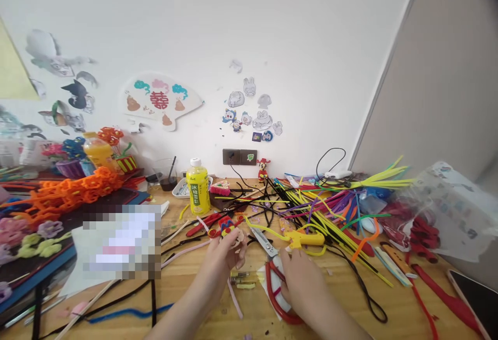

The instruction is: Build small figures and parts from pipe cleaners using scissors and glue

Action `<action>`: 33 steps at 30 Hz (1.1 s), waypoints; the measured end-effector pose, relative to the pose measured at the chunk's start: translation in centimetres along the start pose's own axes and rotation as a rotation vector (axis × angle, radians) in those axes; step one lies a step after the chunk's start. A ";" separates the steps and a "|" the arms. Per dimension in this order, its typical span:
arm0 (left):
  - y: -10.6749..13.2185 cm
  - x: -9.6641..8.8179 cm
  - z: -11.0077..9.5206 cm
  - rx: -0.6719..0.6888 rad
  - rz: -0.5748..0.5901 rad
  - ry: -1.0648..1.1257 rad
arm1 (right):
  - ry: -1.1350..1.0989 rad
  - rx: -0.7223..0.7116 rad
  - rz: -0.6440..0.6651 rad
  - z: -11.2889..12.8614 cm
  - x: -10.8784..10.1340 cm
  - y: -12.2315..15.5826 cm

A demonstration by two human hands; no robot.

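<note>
My left hand [223,259] is raised above the wooden desk [249,309], its fingers pinching a small multicoloured pipe-cleaner figure [226,226] in red, yellow and blue. My right hand [301,283] grips a white pipe-cleaner piece edged with a red pipe-cleaner loop [274,296]. Just above that hand lie yellow-handled scissors [286,240], their steel blades pointing left toward the figure. Part of the white piece is hidden under my right fingers.
Heaps of multicoloured pipe cleaners [322,210] spread across the desk's right side. Orange pipe-cleaner chains [73,195] and flowers lie at left. A yellow-labelled bottle [198,187] stands at the back, with a phone [476,301] at the right corner.
</note>
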State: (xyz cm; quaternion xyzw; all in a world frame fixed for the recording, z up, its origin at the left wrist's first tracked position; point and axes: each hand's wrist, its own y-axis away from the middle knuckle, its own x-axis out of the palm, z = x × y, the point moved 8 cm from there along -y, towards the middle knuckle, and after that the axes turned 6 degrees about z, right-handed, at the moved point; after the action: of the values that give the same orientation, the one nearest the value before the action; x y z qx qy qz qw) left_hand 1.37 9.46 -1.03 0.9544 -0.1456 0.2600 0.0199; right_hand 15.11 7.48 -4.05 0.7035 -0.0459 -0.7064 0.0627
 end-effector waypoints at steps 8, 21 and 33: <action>-0.3 -1.4 -0.4 0.061 -0.089 -0.031 | -0.276 -0.009 -0.076 -1.3 0.8 -1.3; -0.4 -2.5 -4.2 0.289 -0.165 0.003 | -0.797 -0.147 -0.027 -0.7 1.7 -1.6; -0.2 -6.4 -4.2 0.349 -0.430 -0.086 | -0.867 -0.374 0.171 1.6 2.7 -0.4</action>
State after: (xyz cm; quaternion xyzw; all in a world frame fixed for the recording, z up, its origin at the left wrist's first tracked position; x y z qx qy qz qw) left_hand -5.86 11.83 -0.58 0.9625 0.1065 0.2303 -0.0962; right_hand 13.54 7.42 -6.76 0.3143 0.0025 -0.9231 0.2214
